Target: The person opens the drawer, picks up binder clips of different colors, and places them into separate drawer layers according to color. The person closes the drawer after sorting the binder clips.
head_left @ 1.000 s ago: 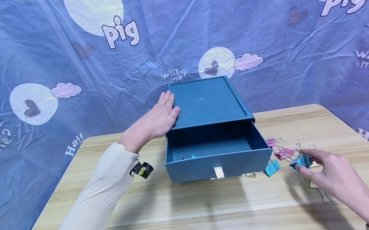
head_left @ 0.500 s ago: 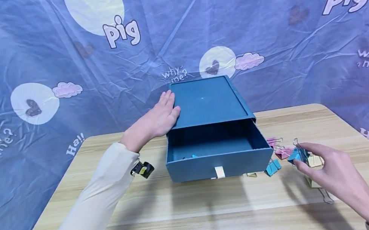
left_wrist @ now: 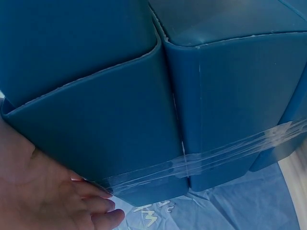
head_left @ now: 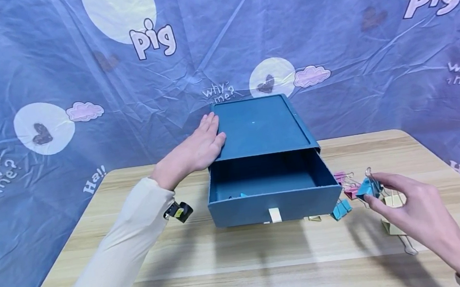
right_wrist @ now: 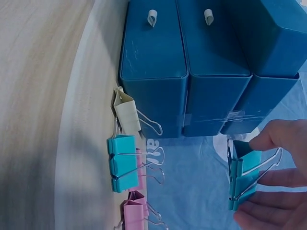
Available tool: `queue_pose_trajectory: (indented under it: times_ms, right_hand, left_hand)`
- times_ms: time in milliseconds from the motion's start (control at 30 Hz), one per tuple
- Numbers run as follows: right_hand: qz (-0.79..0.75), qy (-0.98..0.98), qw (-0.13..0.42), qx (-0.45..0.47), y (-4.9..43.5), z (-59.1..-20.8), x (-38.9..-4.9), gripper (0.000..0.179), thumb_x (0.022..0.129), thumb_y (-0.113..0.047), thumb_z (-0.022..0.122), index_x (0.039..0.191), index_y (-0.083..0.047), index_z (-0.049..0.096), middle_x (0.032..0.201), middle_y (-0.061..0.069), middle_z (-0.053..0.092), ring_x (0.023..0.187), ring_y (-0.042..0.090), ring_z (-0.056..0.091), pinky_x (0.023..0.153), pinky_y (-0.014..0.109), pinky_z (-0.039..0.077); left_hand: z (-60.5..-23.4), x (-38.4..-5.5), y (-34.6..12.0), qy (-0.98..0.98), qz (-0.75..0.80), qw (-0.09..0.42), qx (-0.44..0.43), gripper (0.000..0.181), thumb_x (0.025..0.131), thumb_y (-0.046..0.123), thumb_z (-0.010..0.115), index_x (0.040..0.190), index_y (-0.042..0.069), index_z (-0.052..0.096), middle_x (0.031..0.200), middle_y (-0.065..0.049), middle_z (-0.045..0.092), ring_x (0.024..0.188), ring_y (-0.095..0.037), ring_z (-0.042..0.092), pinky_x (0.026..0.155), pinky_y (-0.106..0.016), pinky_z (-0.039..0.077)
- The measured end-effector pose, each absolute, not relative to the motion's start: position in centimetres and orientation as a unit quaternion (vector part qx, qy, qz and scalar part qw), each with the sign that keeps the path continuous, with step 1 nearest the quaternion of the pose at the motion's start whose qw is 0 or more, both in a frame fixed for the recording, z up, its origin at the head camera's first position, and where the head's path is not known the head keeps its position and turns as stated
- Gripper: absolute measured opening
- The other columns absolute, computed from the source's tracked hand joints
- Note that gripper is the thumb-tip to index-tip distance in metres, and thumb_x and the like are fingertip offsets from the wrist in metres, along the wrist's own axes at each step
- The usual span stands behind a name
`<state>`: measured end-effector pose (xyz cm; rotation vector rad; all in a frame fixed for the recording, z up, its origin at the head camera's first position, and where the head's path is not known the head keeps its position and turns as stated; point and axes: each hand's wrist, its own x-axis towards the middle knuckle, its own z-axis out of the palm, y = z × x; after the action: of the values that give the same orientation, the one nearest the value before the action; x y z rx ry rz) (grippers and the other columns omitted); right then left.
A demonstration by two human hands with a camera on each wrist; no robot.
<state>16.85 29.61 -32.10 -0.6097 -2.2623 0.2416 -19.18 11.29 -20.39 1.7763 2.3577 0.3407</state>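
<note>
A blue drawer unit [head_left: 259, 126] stands on the table with its top drawer [head_left: 275, 207] pulled out. My left hand [head_left: 196, 149] rests along the unit's upper left edge, fingers straight; the left wrist view shows it against the blue side wall. My right hand [head_left: 418, 209] pinches a turquoise binder clip [right_wrist: 244, 175] between thumb and fingers, right of the drawer and above the table. Other clips lie below: a turquoise binder clip [right_wrist: 123, 163], a cream binder clip [right_wrist: 127, 112] and pink binder clips [right_wrist: 134, 211]. Small blue bits peek over the drawer's front wall; most of its floor is hidden.
More cream binder clips [head_left: 393, 227] lie on the wooden table [head_left: 177, 282] beneath my right hand. The right wrist view shows drawers stacked in the unit, with white pull tabs [right_wrist: 208, 17]. A printed blue cloth [head_left: 218, 36] hangs behind the table.
My right hand has lifted the turquoise clip slightly from among the other clips and moved it a little to the left. The left hand keeps its place on the unit.
</note>
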Motion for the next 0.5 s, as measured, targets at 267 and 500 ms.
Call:
queue_pose_trajectory:
  times_ms: [267,500]
  right_hand:
    - [0.103,-0.883,0.403,-0.216,29.6,-31.6,16.6,0.047,0.071,-0.014,0.083,0.115,-0.003,0.069,0.105,0.023,0.069,0.104,-0.032,0.03,0.087,-0.006,0.022]
    - [0.104,-0.874,0.431,-0.198,29.4,-30.4,16.2,0.047,0.068,-0.006,0.082,0.114,0.0,0.069,0.099,0.023,0.07,0.104,-0.032,0.036,0.087,-0.006,0.025]
  left_hand:
    - [-20.4,-19.2,11.3,0.793,0.114,0.087,0.592,0.06,0.105,0.028,0.021,0.151,-0.007,0.004,0.16,-0.021,-0.004,0.148,-0.032,-0.008,0.121,-0.04,0.003]
    - [-20.5,-19.3,11.5,0.793,0.114,0.086,0.593,0.06,0.105,0.028,0.021,0.151,-0.008,0.003,0.16,-0.022,-0.004,0.148,-0.032,-0.008,0.121,-0.041,0.003]
